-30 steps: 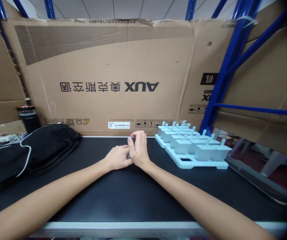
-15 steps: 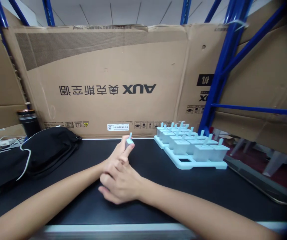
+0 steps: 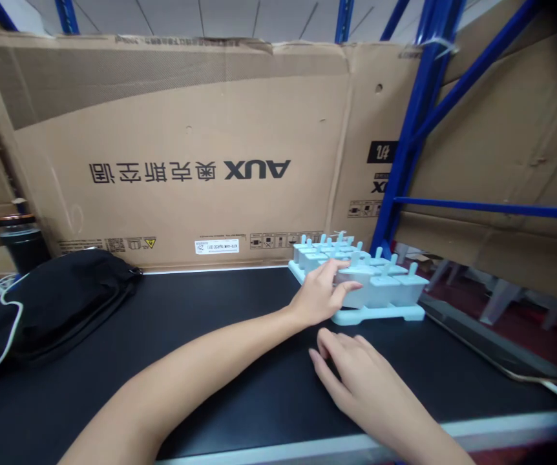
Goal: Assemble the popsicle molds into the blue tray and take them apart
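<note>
My left hand [image 3: 316, 296] reaches to the light blue popsicle mold tray [image 3: 384, 314] at the right. Its thumb and fingers grip a popsicle mold [image 3: 356, 292] with a pale translucent body and a light blue stick lid. This mold is slightly tilted at the tray's near left corner; whether it is fully seated I cannot tell. Several similar molds [image 3: 410, 287] stand upright in the tray, sticks up. Closer to me, my right hand [image 3: 363, 378] hovers low over the table, fingers loosely curled, thumb apart, with nothing visible in it.
Black bags [image 3: 72, 290] with a white cable lie on the left of the black table [image 3: 210, 290]. Behind them stands a dark cup [image 3: 21, 244]. A large cardboard panel [image 3: 162, 129] closes off the back, and a blue rack post [image 3: 404, 155] rises behind the tray.
My left hand has carried the mold rightward from mid-table to the tray's near left corner. My right hand has parted from my left wrist and moved right. The view has turned slightly right.
</note>
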The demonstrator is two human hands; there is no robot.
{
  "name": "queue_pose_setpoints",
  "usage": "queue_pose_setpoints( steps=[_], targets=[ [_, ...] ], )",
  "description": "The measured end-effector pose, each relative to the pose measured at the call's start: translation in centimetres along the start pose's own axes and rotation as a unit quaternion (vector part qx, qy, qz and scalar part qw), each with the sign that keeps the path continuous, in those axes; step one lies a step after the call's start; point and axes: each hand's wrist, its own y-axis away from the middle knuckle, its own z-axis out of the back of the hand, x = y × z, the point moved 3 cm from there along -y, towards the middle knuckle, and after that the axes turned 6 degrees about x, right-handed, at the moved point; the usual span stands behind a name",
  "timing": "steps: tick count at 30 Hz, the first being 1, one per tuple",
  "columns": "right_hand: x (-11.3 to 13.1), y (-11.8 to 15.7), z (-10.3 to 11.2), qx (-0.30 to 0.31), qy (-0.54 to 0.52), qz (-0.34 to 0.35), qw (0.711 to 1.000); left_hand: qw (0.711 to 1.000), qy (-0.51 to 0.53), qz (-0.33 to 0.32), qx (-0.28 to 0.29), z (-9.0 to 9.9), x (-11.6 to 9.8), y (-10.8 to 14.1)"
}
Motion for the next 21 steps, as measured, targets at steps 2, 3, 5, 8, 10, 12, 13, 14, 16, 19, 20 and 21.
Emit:
queue_pose_setpoints(
  steps=[2, 3, 5, 8, 10, 12, 13, 14, 16, 19, 20, 21],
  targets=[
    [-0.2, 0.1, -0.4, 0.022, -0.002, -0.015, 1.000, 1.000, -0.007, 0.002, -0.006, -1.2, 0.4, 0.1],
    [-0.1, 0.1, -0.5, 0.033, -0.008, -0.010, 0.999, 1.000, -0.018, 0.005, -0.009, -1.6, 0.5, 0.2],
    [0.2, 0.0, -0.4, 0.051, -0.026, 0.001, 0.998, 0.999, -0.043, 0.016, -0.007, -1.9, 0.5, 0.5],
    [0.2, -0.1, 0.0, 0.058, -0.043, -0.001, 0.997, 0.992, -0.095, 0.073, 0.034, -1.7, 0.2, 1.0],
    [0.2, -0.1, 0.1, 0.057, -0.052, -0.003, 0.997, 0.979, -0.146, 0.123, 0.069, -1.5, -0.1, 1.3],
    [0.1, -0.1, 0.1, 0.056, -0.062, -0.001, 0.997, 0.963, -0.197, 0.154, 0.098, -1.3, -0.5, 1.5],
    [0.1, 0.0, 0.1, 0.056, -0.066, 0.000, 0.996, 0.956, -0.216, 0.161, 0.113, -1.3, -0.7, 1.6],
    [0.1, 0.0, 0.0, 0.056, -0.068, 0.001, 0.996, 0.952, -0.227, 0.163, 0.128, -1.3, -0.8, 1.7],
    [0.1, 0.1, 0.1, 0.053, -0.068, 0.004, 0.996, 0.948, -0.223, 0.156, 0.165, -1.4, -1.0, 1.9],
    [0.2, 0.2, 0.2, 0.052, -0.064, 0.015, 0.996, 0.952, -0.180, 0.142, 0.204, -1.4, -1.0, 2.2],
    [0.3, 0.2, 0.2, 0.054, -0.064, 0.018, 0.996, 0.953, -0.165, 0.142, 0.212, -1.3, -1.0, 2.3],
    [0.3, 0.2, 0.3, 0.058, -0.064, 0.020, 0.996, 0.953, -0.156, 0.142, 0.219, -1.3, -0.9, 2.4]
  ],
)
